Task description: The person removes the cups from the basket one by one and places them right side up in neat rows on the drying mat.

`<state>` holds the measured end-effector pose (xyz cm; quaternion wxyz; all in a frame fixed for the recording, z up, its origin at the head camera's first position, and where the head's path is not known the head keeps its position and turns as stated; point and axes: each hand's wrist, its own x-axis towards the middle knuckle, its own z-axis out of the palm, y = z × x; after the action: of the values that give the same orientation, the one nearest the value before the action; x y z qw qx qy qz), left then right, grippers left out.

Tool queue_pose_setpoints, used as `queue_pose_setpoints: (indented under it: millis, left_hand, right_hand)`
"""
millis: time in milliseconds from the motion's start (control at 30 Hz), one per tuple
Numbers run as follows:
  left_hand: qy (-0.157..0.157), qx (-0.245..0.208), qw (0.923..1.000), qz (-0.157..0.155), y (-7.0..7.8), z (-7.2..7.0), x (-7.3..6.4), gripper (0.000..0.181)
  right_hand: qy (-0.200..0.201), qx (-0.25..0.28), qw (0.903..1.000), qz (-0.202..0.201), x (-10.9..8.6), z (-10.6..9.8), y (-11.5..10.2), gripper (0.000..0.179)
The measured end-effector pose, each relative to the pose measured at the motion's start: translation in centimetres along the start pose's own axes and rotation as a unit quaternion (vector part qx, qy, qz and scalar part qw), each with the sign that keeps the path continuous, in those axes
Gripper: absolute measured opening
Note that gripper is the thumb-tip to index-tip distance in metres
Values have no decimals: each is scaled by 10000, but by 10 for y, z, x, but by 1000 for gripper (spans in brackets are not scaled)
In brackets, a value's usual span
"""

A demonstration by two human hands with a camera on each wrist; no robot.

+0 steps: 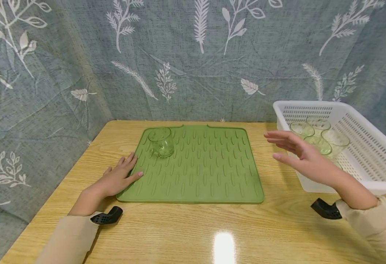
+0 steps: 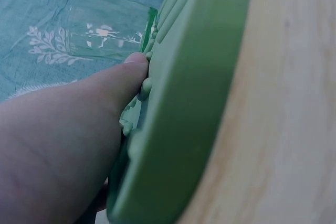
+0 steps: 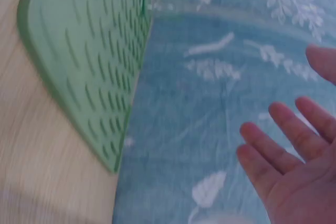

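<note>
A green ridged drying mat (image 1: 199, 176) lies on the wooden table. On its back left part stands a clear greenish drinking glass (image 1: 161, 143), upright. My left hand (image 1: 115, 179) rests at the mat's left edge, fingers spread and thumb on the mat; the left wrist view shows the thumb (image 2: 113, 85) lying over the ridges, with the glass beyond it. In the air beside the near left wall of a white basket (image 1: 374, 143), my right hand (image 1: 312, 161) holds nothing, its fingers extended toward the mat. Several similar glasses (image 1: 335, 141) stand in the basket, partly hidden by that hand.
The basket has perforated walls and sits at the table's right side. Behind the table hangs a blue-grey curtain (image 1: 179, 84) with white leaf prints, which also covers the left side. Bare wood (image 1: 166, 231) runs along the front of the mat, with a bright reflection on it.
</note>
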<state>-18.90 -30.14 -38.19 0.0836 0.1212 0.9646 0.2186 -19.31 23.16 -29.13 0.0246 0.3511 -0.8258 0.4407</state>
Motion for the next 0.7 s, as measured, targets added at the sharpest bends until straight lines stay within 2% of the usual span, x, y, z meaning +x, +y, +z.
queue_pose_setpoints:
  millis: [433, 667, 700]
  left_hand:
    - [-1, -17, 10000, -22, 3, -2, -2, 87]
    - [-2, -45, 10000, -12, 4, -1, -2, 87]
    - [-1, -44, 10000, -10, 4, -1, -2, 87]
  right_hand:
    - [245, -687, 9958, 558, -28, -46, 32, 48]
    - [177, -1193, 9839, 1315, -46, -67, 49, 54]
    - [139, -1233, 9833, 1331, -49, -70, 51, 54]
